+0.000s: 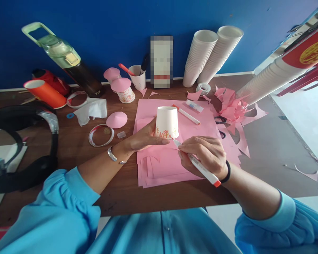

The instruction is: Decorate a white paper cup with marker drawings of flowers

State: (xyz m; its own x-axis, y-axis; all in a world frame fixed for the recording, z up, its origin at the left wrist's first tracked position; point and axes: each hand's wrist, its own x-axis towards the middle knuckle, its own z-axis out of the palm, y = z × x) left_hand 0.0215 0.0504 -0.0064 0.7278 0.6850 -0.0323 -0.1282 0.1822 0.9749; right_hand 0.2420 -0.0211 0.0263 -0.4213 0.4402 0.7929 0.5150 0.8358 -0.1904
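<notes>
My left hand point(148, 137) is closed around the left side of an upside-down white paper cup point(166, 120), its thumb along the cup's rim. Orange and yellow flower and grass drawings run round the lower part of the cup. In my right hand point(204, 153) is a white marker point(205, 171) with an orange end, its tip at the cup's rim near the drawings. Under both hands lies a stack of pink paper sheets point(166, 165). A second marker point(187, 114) rests on the paper behind the cup, near a small glue tube point(194, 106).
Left of the paper are cups with pink cone roofs point(125, 95), a loose pink cone point(116, 120), tape rolls point(101, 135), a bottle point(79, 70) and headphones point(54, 141). Stacked paper cups point(201, 53) stand behind. Pink scraps point(233, 109) and scissors point(220, 120) lie right.
</notes>
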